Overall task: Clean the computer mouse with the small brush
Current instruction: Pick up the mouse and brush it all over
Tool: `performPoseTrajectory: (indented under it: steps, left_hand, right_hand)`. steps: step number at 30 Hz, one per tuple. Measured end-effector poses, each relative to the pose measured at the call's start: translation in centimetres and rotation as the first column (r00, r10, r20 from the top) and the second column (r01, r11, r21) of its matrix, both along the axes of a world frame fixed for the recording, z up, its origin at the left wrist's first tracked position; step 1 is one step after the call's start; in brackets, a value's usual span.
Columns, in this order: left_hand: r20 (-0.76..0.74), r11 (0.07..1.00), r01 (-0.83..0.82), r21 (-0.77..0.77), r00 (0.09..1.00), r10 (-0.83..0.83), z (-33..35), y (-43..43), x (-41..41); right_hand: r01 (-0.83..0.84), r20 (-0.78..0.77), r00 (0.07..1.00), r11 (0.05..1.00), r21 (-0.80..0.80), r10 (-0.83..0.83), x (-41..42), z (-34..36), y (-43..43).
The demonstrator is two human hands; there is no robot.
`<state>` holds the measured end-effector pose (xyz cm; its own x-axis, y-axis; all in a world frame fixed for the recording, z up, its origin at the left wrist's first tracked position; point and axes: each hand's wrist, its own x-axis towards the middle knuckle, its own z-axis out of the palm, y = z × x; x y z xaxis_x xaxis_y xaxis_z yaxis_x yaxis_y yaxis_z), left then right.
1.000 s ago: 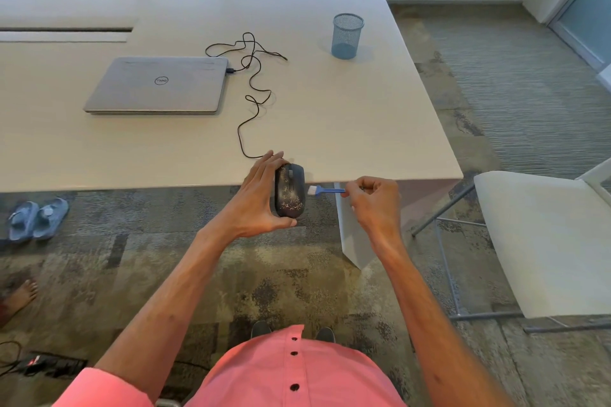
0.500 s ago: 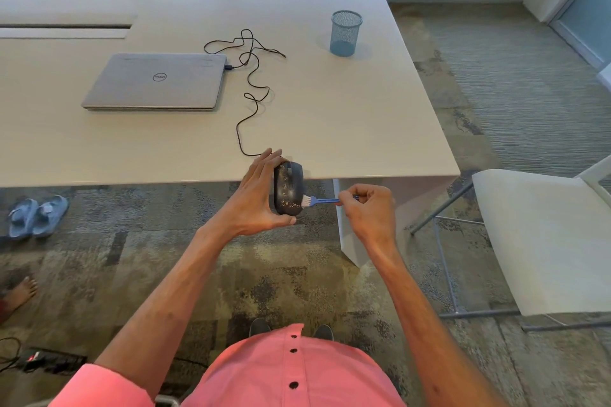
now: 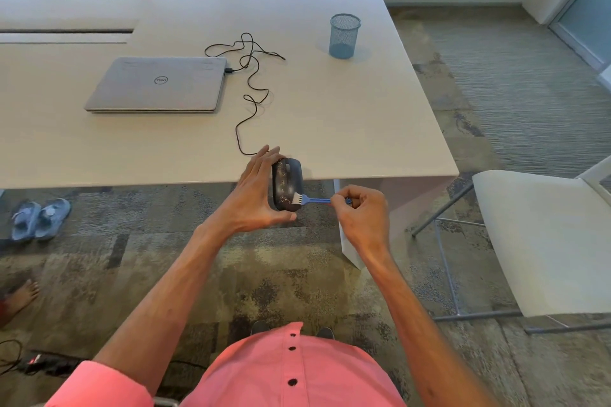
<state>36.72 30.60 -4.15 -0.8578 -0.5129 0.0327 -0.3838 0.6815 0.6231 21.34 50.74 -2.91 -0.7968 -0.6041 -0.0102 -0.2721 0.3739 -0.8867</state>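
Just off the near edge of the desk (image 3: 363, 129), toward its right corner: a dark mouse (image 3: 287, 183), speckled with pale dust, gripped on its side by the left hand (image 3: 254, 198), thumb under the near end, fingers wrapped over the far end. Against the mouse's near end, the white bristles of a small blue brush (image 3: 310, 199), touching the dusty face. Pinching the brush handle, the right hand (image 3: 362, 215), fingers curled round it, just right of the mouse.

On the pale desk top, left of middle, a closed grey laptop (image 3: 158, 84). From its right side, a thin black cable (image 3: 251, 86), looping loosely across the desk and down to the mouse. Toward the far right edge, a blue mesh cup (image 3: 344, 36), upright, well apart from the laptop. At the far left, a long narrow slot (image 3: 66, 31) in the top.

Below and around, patterned grey-brown carpet (image 3: 297, 274). Right of the desk, a white chair (image 3: 542, 241) on thin metal legs. On the floor at left, a pair of blue sandals (image 3: 39, 220), a bare foot (image 3: 20, 297) near them, and a power strip (image 3: 43, 362) at the lower corner. At the bottom, a pink buttoned shirt (image 3: 291, 373).
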Motion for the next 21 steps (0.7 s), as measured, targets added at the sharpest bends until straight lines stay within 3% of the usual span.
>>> performPoseTrajectory:
  steps: [3,5,9,13,21]
  left_hand:
    - [0.004,1.0,-0.004,-0.006,1.0,0.004,0.0,0.0,-0.2]
    - [0.001,1.0,-0.005,-0.012,1.0,0.005,-0.1,0.0,-0.3]
    - [0.007,1.0,0.004,-0.012,1.0,-0.004,-0.2,0.4,-0.4]
    - [0.005,1.0,0.0,-0.001,1.0,0.0,-0.2,0.7,-0.4]
    - [0.019,0.999,-0.044,0.03,0.999,0.044,-0.3,0.6,0.3]
  right_hand:
    - [0.074,-0.043,0.996,0.996,0.039,-0.073,-0.1,-0.2,0.6]
    - [0.092,-0.001,0.996,0.995,-0.026,-0.092,-0.1,-0.2,0.8]
    - [-0.004,0.028,1.0,0.988,-0.157,0.009,0.7,0.2,0.7]
    - [-0.06,-0.008,0.998,0.995,-0.085,0.059,1.2,-0.4,0.6]
    - [0.028,-0.032,0.999,0.999,-0.023,-0.029,-0.7,-1.1,2.4]
